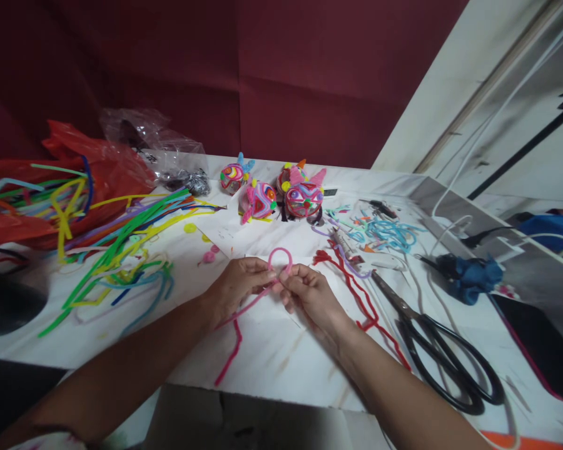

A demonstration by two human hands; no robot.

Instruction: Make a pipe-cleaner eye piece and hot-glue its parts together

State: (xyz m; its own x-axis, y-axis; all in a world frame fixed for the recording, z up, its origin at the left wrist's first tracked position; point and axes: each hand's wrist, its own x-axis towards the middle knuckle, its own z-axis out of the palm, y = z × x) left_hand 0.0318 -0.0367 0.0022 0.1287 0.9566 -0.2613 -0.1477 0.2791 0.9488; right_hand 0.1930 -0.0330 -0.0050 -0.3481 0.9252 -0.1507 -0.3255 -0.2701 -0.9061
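Note:
A pink pipe cleaner (pixel 280 250) is bent into a round loop that stands up above my fingertips. My left hand (pixel 241 281) pinches it on the left side of the loop, and its loose tail runs down under that hand. On the other side, my right hand (pixel 309 290) pinches the loop's base, the two hands nearly touching. A darker pink pipe cleaner piece (pixel 229 356) lies on the table below my left hand. Red pipe cleaners (pixel 356 290) lie to the right of my right hand.
Several decorated fish-like ornaments (pixel 304 199) stand at the back. Black-handled scissors (pixel 431 337) lie at right, near a phone (pixel 539 344). Green and yellow pipe cleaners (pixel 131 234) spread at left beside a red plastic bag (pixel 98 165). Blue scraps (pixel 394 234) are piled back right.

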